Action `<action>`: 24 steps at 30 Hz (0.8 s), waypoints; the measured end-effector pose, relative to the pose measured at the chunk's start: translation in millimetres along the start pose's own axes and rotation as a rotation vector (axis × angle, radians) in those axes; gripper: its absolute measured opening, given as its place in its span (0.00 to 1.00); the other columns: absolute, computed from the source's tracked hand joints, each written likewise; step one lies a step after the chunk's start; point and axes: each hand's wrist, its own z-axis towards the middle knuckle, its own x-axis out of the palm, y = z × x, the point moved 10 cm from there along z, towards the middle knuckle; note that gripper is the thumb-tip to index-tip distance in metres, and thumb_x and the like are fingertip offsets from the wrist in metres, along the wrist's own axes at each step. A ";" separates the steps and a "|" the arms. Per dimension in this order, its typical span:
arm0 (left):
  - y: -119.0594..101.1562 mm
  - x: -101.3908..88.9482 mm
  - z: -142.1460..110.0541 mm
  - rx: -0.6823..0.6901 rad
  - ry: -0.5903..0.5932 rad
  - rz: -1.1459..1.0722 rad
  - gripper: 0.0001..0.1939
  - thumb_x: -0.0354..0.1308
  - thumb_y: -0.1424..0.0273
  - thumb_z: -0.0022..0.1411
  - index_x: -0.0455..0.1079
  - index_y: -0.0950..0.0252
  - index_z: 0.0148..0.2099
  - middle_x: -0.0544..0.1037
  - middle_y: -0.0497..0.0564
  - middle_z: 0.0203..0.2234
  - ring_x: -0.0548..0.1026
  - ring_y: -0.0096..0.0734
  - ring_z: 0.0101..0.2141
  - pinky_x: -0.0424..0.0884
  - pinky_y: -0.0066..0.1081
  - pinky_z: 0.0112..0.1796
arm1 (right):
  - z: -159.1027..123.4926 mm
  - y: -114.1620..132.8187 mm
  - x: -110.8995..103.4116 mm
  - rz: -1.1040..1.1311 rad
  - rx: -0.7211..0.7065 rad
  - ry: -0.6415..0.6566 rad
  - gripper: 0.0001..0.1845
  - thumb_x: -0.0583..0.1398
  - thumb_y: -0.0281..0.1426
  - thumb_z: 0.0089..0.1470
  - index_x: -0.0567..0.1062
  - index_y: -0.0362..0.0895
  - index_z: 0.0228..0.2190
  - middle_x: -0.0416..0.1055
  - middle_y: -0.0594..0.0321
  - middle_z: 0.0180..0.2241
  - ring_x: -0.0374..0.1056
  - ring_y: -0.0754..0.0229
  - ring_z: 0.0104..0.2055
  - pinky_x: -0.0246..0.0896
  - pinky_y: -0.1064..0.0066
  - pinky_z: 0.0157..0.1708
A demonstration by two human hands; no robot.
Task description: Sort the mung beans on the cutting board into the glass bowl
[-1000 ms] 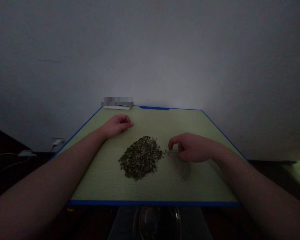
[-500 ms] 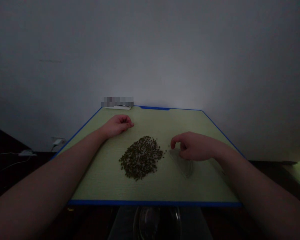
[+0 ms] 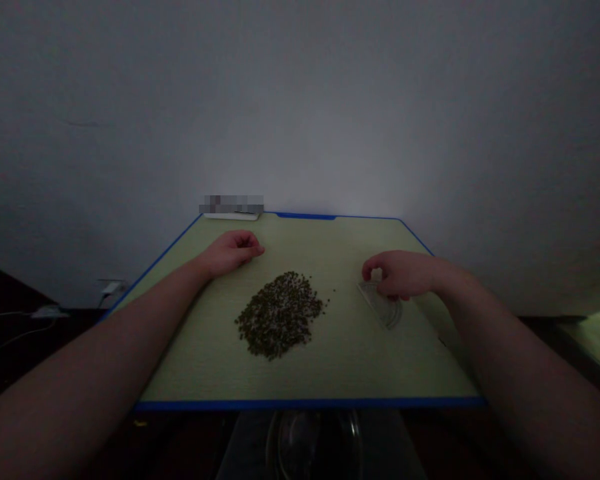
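Note:
On the pale tabletop point(image 3: 200, 363) lies a heap of small dark green beans or grains point(image 3: 280, 315), too small to name surely. A few loose ones lie off its right side. My left hand point(image 3: 237, 252) rests beyond the heap on the left, fingers loosely curled and the thumb against them, with nothing visible in it. To the right of the heap, my right hand point(image 3: 403, 273) grips a clear half-round protractor point(image 3: 380, 308) by its curved far part. Its straight edge faces the heap, and my fingers cover part of it.
A white flat object point(image 3: 233, 215), partly blurred out, sits at the far left corner. Blue trim point(image 3: 310, 403) edges the table, and a wall point(image 3: 300, 120) stands behind it. Below the front edge is a transparent round container point(image 3: 314, 443). Plugs and cables point(image 3: 113, 288) are at the left.
My right hand has moved right and away from me with the protractor, leaving the heap's side. A loose grain now lies apart from the heap. My left hand stays in place.

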 end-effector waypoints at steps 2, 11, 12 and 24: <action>-0.1 -0.1 -0.5 -0.005 -0.006 -0.006 0.12 0.59 0.61 0.50 0.63 0.65 0.26 0.63 0.41 0.13 0.58 0.19 0.15 0.53 0.24 0.19 | 0.8 -14.8 -4.2 0.002 0.044 -0.008 0.25 0.55 0.24 0.39 0.73 0.42 0.43 0.70 0.64 0.18 0.68 0.60 0.20 0.54 0.73 0.19; 1.1 0.3 -0.1 -0.010 -0.002 -0.015 0.12 0.58 0.62 0.50 0.63 0.65 0.27 0.63 0.40 0.13 0.58 0.19 0.15 0.53 0.24 0.19 | 5.0 -29.3 -21.2 -0.052 0.012 -0.127 0.25 0.56 0.23 0.38 0.74 0.42 0.42 0.72 0.63 0.23 0.67 0.61 0.24 0.53 0.73 0.21; 1.5 0.3 0.4 -0.008 0.000 -0.016 0.12 0.59 0.62 0.50 0.63 0.65 0.27 0.63 0.40 0.13 0.58 0.19 0.15 0.53 0.24 0.19 | 5.5 -25.3 -23.1 -0.059 -0.012 -0.153 0.24 0.56 0.23 0.39 0.74 0.42 0.42 0.73 0.62 0.25 0.68 0.61 0.25 0.53 0.73 0.22; 2.8 -1.2 1.9 0.010 0.001 0.000 0.13 0.59 0.62 0.51 0.62 0.65 0.26 0.62 0.40 0.13 0.58 0.19 0.16 0.53 0.24 0.19 | 12.6 33.0 -21.3 -0.056 -0.255 -0.404 0.24 0.52 0.23 0.48 0.76 0.45 0.46 0.76 0.59 0.36 0.69 0.59 0.35 0.60 0.71 0.35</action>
